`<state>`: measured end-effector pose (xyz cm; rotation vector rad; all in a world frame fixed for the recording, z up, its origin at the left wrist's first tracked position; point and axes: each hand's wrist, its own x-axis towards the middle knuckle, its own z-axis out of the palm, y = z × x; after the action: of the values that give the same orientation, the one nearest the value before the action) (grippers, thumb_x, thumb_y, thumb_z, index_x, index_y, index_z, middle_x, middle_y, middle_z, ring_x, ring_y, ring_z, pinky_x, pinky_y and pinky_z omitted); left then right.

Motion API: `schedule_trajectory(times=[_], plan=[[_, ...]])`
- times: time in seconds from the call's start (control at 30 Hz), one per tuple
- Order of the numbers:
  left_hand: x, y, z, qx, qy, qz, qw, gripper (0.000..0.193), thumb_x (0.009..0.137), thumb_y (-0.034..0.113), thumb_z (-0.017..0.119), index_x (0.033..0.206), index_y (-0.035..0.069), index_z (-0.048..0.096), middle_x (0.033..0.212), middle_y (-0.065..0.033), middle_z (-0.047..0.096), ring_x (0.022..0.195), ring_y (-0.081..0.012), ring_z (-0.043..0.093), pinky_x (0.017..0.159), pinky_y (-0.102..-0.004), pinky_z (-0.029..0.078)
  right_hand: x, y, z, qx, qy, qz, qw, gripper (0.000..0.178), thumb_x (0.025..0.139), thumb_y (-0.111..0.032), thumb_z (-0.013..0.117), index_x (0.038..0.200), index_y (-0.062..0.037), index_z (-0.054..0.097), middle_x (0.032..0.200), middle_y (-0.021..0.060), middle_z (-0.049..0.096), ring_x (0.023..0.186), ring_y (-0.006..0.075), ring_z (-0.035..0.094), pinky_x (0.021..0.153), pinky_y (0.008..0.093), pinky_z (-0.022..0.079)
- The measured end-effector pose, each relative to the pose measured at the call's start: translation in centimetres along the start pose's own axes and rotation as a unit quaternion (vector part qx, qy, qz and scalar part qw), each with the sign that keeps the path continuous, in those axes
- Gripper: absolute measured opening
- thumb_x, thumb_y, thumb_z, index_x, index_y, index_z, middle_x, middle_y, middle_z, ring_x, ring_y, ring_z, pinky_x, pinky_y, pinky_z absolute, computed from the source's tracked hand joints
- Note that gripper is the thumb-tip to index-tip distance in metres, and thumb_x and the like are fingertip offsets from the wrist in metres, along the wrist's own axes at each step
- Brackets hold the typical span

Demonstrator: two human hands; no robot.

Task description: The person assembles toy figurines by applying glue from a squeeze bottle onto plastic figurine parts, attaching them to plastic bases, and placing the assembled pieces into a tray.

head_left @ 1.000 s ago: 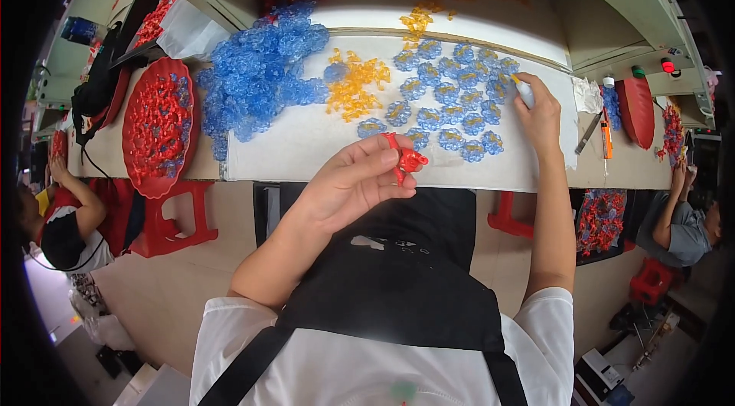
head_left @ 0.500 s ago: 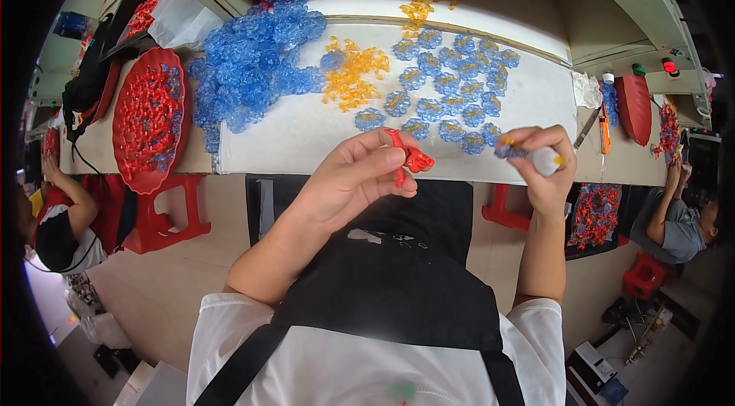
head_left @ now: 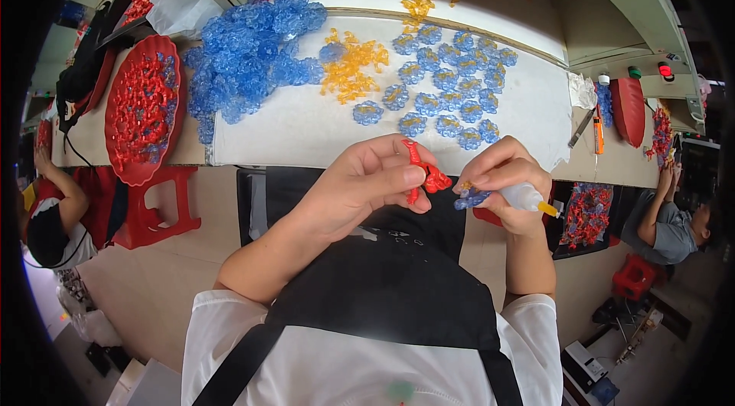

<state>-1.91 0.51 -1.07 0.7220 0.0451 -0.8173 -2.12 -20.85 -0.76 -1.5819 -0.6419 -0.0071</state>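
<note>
Brings the right hand point(head_left: 511, 184) in from beside the blue rosettes point(head_left: 445, 79) near the desk's point(head_left: 306, 138) right edge to just off the front edge, close to the left hand point(head_left: 371, 184), carrying along a blue piece point(head_left: 471, 198). Keeps the left hand about in place. Grips a red piece point(head_left: 436, 179) between left thumb and fingers, just off the middle of the front edge. Pinches the blue piece, touched with yellow, in right thumb and fingertips, while also clasping a white bottle point(head_left: 521, 196) in the same hand, with its yellow tip point(head_left: 547, 209) to the right. Leaves the two pieces near but apart. Could drop the blue piece over the front edge, from splitting one grip between piece and bottle. Could also force out fluid, if present, by squeezing the bottle too hard while pinching. Might knock red piece against blue, so close together and partly hidden by fingers. Might even nudge the nearest rosettes toward the front edge by swinging a wrist too low
</note>
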Motion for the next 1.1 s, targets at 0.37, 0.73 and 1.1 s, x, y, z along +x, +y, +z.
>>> schedule_trajectory(times=[0.37,0.73,1.1], plan=[[0.0,0.0,0.6,0.031,-0.004,-0.027,0.999,0.023,0.08,0.014,0.057,0.098,0.0,0.052,0.081,-0.0084,0.06,0.066,-0.0127,0.058,0.063,-0.0235,0.049,0.4,-0.2,0.1,0.041,-0.044,0.007,0.998,0.013,0.072,-0.007,0.064,0.079,0.0027,0.058,0.081,0.0145,0.053,0.071,0.0236,0.057,0.064,0.0318,0.048],[0.3,-0.3,-0.1,0.018,-0.027,-0.066,0.997,0.022,0.081,0.015,0.057,0.095,-0.001,0.053,0.085,-0.0077,0.059,0.07,-0.0115,0.058,0.065,-0.0228,0.049,1.3,-1.2,-0.6,-0.039,-0.1,0.028,0.994,0.02,0.06,-0.002,0.071,0.079,-0.0019,0.064,0.078,0.0101,0.057,0.068,0.0179,0.058,0.058,0.0254,0.046],[0.3,0.0,0.1,0.027,-0.015,-0.074,0.997,0.02,0.08,0.014,0.058,0.094,0.0,0.054,0.081,-0.009,0.059,0.064,-0.012,0.056,0.061,-0.0229,0.047,1.8,-1.8,-0.7,-0.051,-0.136,0.056,0.988,0.029,0.055,0.0,0.073,0.083,-0.0059,0.066,0.078,0.0061,0.057,0.067,0.0157,0.057,0.054,0.0248,0.044]])
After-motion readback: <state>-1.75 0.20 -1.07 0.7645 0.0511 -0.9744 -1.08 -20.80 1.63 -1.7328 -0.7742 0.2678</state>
